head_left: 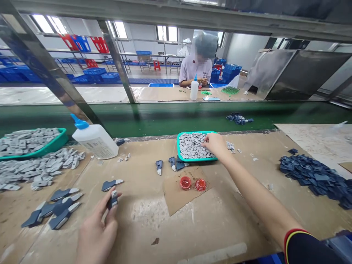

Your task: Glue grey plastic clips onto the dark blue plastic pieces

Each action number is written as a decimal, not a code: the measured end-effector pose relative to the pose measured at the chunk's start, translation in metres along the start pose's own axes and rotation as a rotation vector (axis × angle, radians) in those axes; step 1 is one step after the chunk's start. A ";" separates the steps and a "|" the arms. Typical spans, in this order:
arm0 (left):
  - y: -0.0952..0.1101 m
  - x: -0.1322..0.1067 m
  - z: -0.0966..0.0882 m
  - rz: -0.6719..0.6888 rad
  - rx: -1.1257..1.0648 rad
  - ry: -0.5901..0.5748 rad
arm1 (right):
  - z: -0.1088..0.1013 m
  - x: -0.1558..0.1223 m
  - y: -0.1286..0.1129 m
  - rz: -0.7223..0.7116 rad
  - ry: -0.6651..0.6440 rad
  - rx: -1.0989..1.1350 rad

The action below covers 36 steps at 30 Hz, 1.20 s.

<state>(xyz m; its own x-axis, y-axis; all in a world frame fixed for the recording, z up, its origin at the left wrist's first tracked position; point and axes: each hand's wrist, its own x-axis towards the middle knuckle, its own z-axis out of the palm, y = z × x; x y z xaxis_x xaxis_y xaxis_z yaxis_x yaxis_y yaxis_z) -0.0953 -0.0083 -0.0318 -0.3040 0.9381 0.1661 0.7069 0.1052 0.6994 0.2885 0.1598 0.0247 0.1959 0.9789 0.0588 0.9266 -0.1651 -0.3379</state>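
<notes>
My left hand (96, 231) is near the front edge of the cardboard-covered bench, its fingertips pinched on a small dark blue part with a grey tip (113, 200). My right hand (216, 145) reaches far forward over a teal tray (180, 156) filled with small grey pieces; its fingers curl down into the pieces, and what they hold is hidden. Several finished blue-and-grey parts (56, 211) lie in a row to the left of my left hand. Two red caps (192, 183) sit on a cardboard scrap between my hands.
A white glue bottle with a blue nozzle (93, 141) lies at the left. Grey pieces (35, 168) are heaped beside another teal tray (55, 145). Dark blue parts (316, 178) pile at the right. A green conveyor (165, 115) runs behind; a person sits beyond it.
</notes>
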 end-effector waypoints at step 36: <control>0.074 0.068 0.042 0.355 -0.234 -0.429 | 0.020 -0.156 0.039 0.225 -0.316 1.086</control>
<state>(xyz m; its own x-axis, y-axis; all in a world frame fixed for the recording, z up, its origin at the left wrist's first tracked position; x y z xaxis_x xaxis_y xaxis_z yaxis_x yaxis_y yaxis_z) -0.0367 0.0776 0.0022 0.2442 0.9571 0.1559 0.5439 -0.2683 0.7951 0.2878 0.0028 -0.0162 0.0904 0.9523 -0.2913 0.0855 -0.2989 -0.9505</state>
